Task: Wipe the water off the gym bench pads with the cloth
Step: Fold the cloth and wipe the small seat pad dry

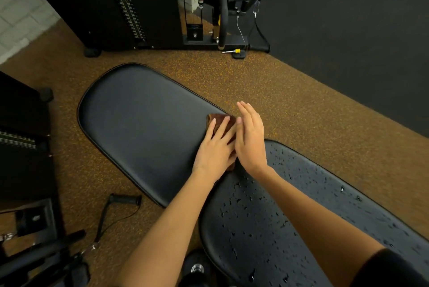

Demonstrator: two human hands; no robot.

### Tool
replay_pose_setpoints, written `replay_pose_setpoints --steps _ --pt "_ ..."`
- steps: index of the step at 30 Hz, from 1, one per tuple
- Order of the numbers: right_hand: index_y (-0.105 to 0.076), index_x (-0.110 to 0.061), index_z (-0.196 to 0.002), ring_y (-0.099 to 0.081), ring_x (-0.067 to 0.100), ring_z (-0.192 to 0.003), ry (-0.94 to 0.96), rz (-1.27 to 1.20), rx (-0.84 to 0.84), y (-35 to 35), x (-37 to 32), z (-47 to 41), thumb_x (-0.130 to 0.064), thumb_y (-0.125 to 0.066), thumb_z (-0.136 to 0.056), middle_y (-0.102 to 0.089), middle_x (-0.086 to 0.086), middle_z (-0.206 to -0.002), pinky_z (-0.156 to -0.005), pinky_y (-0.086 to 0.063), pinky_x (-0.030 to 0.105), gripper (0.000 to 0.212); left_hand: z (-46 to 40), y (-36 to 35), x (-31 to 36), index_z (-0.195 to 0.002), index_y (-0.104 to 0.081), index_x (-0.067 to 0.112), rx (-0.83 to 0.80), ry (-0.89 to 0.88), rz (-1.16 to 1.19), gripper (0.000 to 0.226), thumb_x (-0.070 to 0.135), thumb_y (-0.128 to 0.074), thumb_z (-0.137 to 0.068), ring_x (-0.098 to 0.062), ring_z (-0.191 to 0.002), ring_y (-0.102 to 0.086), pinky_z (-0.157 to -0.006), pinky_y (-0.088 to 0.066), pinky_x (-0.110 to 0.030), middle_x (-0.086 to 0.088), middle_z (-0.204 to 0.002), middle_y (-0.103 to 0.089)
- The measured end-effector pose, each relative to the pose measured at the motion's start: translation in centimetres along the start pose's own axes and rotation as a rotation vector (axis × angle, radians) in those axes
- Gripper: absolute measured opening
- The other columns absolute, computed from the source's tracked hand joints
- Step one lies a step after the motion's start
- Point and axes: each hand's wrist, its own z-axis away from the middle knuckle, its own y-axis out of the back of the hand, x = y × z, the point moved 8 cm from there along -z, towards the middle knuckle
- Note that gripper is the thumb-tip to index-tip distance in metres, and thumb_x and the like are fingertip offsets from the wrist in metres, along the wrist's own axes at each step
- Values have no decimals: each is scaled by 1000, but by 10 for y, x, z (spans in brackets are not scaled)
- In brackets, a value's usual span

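On the far pad [144, 128] of the gym bench, close to its near right end, lies a brown cloth [221, 121], folded small and mostly covered by the person's hands. From the head camera, the left hand [214, 147] lies flat on the cloth with its fingers straight and spread, pressing down rather than gripping. The right hand [250, 138] is just beside it, fingers straight and together, its inner edge touching the left hand's fingers and the cloth's right edge (whether its palm bears on the cloth cannot be told). This far pad looks smooth and dry across its visible surface. The near pad [290, 212], under the right forearm, is dotted all over with water drops [234, 200]. Both pads stand over a speckled brown floor [290, 105]. A weight machine [130, 3] with a yellow pin stands at the far side, and a black cable handle [125, 199] lies on the floor at lower left.
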Motion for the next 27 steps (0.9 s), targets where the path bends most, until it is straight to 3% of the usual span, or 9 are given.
replay_pose_setpoints --steps 5,8,11,13,15,18,20,23,27 --pt "-41 -5 -146 -27 18 -145 72 4 -77 -17 -9 -1 -19 -31 -105 -39 8 -153 -119 -22 50 44 -22 25 -43 -151 -17 17 60 223 112 54 30 -30 -100 -26 -147 -1 -119 3 -44 -5 -158 -16" --pt "-25 -10 -153 -13 12 -150 61 -93 -184 -35 -18 1 -20 -28 -107 -22 2 -161 -123 -12 43 48 -24 32 -63 -152 -9 15 82 274 234 61 21 -38 -98 -23 -147 -1 -120 2 -41 -4 -159 -14" --pt "-14 -22 -154 0 8 -150 -1 -143 -211 -46 -26 -2 -32 -23 -107 -11 -3 -164 -123 -2 42 49 -13 40 -76 -152 -8 13 167 194 690 69 3 -43 -94 -9 -146 3 -120 4 -29 -1 -160 -9" --pt "-13 -33 -154 5 11 -151 25 -102 -234 -53 -37 -3 -45 -22 -104 -8 -2 -164 -123 3 41 51 2 42 -87 -152 -8 14 195 172 849 70 -3 -41 -94 6 -140 12 -117 6 -21 5 -158 -5" --pt "-16 -38 -153 6 19 -151 48 -40 -242 -61 -47 -4 -55 -23 -100 -7 3 -164 -121 6 40 56 18 44 -103 -152 -9 12 256 185 765 60 4 -36 -98 5 -141 10 -117 6 -22 3 -158 -8" --pt "-24 -30 -154 -1 30 -151 46 104 -186 -70 -52 -11 -58 -32 -97 -12 13 -163 -121 2 44 64 40 45 -128 -149 -17 5 337 286 333 52 11 -27 -98 -22 -147 -10 -120 -9 -45 -12 -157 -22" --pt "-27 -26 -153 -6 34 -150 58 171 -176 -76 -54 -19 -55 -41 -97 -14 15 -162 -122 -3 46 65 55 45 -150 -149 -18 4 321 419 146 52 14 -27 -100 -28 -147 -12 -118 -10 -52 -14 -156 -23" --pt "-26 -23 -154 -10 33 -149 92 161 -213 -87 -71 -35 -47 -48 -99 -17 14 -161 -122 -8 46 64 81 46 -183 -148 -24 4 310 559 133 51 24 -21 -102 -27 -146 -15 -117 -4 -54 -14 -153 -30" --pt "-27 -19 -154 -7 32 -150 193 111 -261 -107 -105 -47 -34 -41 -103 -17 13 -161 -122 -5 46 55 105 43 -199 -150 -21 10 295 583 224 57 39 -14 -102 -22 -146 -15 -117 8 -53 -8 -154 -31"
